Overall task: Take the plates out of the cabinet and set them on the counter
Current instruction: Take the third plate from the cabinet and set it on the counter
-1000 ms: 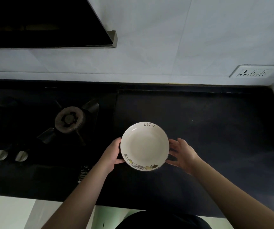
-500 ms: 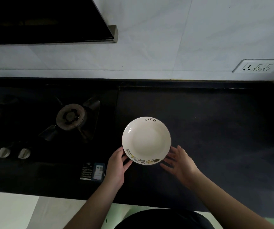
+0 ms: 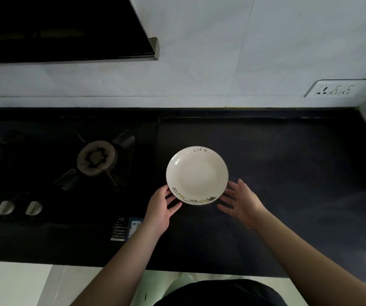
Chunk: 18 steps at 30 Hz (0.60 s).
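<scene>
A white plate [image 3: 197,175] with the word "life" at its far rim and small drawings along its near rim rests on the dark counter [image 3: 288,177], just right of the stove. My left hand [image 3: 163,208] lies at the plate's near-left edge, fingers spread, fingertips close to or touching the rim. My right hand [image 3: 241,200] is at the near-right edge, fingers apart, a little off the rim. Neither hand grips the plate. No cabinet is in view.
A black gas stove [image 3: 67,168] with burners and two knobs [image 3: 19,207] fills the left of the counter. A range hood [image 3: 67,29] hangs above it. A wall socket [image 3: 336,88] sits at the right. The counter's front edge runs near the bottom.
Both hands held the plate a second ago; they set it on the counter, let go and drew back toward me.
</scene>
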Tool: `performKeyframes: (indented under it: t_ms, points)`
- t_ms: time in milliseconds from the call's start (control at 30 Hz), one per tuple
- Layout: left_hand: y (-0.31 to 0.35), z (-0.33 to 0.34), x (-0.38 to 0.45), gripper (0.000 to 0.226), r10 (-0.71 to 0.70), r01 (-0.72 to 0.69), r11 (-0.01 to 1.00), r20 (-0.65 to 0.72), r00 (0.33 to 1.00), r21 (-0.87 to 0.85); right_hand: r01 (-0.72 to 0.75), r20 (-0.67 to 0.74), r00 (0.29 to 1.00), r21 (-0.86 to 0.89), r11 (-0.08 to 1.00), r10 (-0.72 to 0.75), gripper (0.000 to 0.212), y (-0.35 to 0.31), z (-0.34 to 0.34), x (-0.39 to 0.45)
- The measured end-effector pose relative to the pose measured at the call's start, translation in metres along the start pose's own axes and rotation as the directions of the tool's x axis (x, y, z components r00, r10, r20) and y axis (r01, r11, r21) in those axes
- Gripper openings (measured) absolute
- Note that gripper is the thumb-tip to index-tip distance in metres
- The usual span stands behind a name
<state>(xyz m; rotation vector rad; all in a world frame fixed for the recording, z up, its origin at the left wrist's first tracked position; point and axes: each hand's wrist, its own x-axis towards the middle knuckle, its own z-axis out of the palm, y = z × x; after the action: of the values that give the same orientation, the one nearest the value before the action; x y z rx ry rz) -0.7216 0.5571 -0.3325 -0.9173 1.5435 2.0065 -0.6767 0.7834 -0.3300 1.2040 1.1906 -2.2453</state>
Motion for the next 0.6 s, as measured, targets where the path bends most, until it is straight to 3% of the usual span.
performKeyframes:
  t_ms: [100,200,367,467,600]
  points:
    - [0.001,-0.008,0.002,0.037,0.006,-0.004,0.994,-0.016,1.0,0.11,0.009,-0.014,1.0,-0.037,0.999,-0.009,0.051,0.002,-0.007,-0.007]
    - [0.004,-0.022,0.003,0.039,0.115,-0.11,0.926,0.009,0.993,0.36,0.007,-0.034,0.999,-0.166,0.986,-0.012,0.044,0.007,-0.014,-0.02]
    - [-0.011,-0.047,-0.011,0.038,0.25,-0.337,0.579,0.232,0.94,0.743,0.017,0.003,1.0,-0.511,0.859,-0.018,0.034,0.023,-0.023,-0.047]
    - [-0.019,-0.048,-0.029,0.042,0.332,-0.469,0.331,0.364,0.87,0.819,0.135,0.077,0.99,-0.759,0.637,-0.118,0.034,0.033,-0.021,-0.062]
    - [-0.028,-0.046,-0.058,0.056,0.414,-0.536,0.006,0.485,0.77,0.844,0.29,0.226,0.929,-0.937,0.195,-0.294,0.049,0.036,-0.026,-0.078]
